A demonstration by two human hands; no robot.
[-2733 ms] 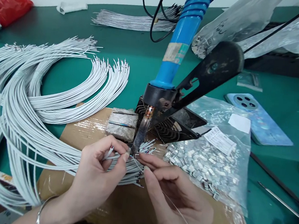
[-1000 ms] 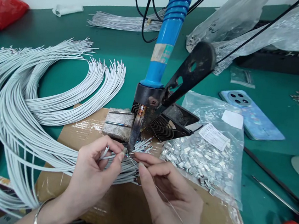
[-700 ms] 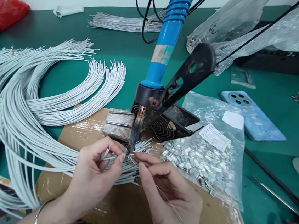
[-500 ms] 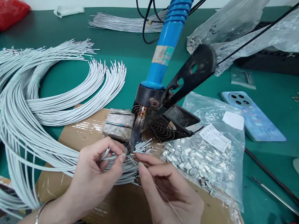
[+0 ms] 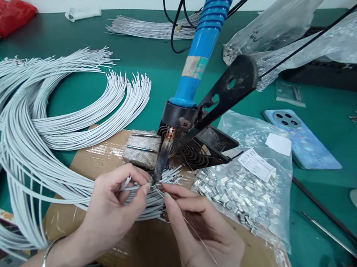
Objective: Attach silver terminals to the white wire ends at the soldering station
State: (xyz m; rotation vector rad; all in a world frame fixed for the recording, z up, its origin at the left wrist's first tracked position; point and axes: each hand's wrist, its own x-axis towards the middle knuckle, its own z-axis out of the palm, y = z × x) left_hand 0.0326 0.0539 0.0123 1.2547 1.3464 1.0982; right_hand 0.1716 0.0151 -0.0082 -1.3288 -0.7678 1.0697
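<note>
My left hand (image 5: 111,211) pinches the end of a white cable (image 5: 133,187) between thumb and forefinger, right under the tip of a blue-handled soldering iron (image 5: 193,82) fixed in a black stand. My right hand (image 5: 202,229) is closed on a thin solder wire (image 5: 205,246) and holds its end at the iron's tip (image 5: 155,181). Both hands rest over a bundle of white cables (image 5: 21,142) lying on a cardboard sheet (image 5: 149,253).
A clear bag of small metal terminals (image 5: 242,195) lies right of my hands. Behind the iron are a grey block (image 5: 142,146), a black fan (image 5: 202,151) and a blue phone (image 5: 302,138). More cable bundles (image 5: 151,26) and plastic bags (image 5: 304,28) lie at the back, red bags (image 5: 9,9) far left.
Almost nothing differs. Both hands stay at the iron's tip with the cable end and solder wire; the view has shifted slightly.
</note>
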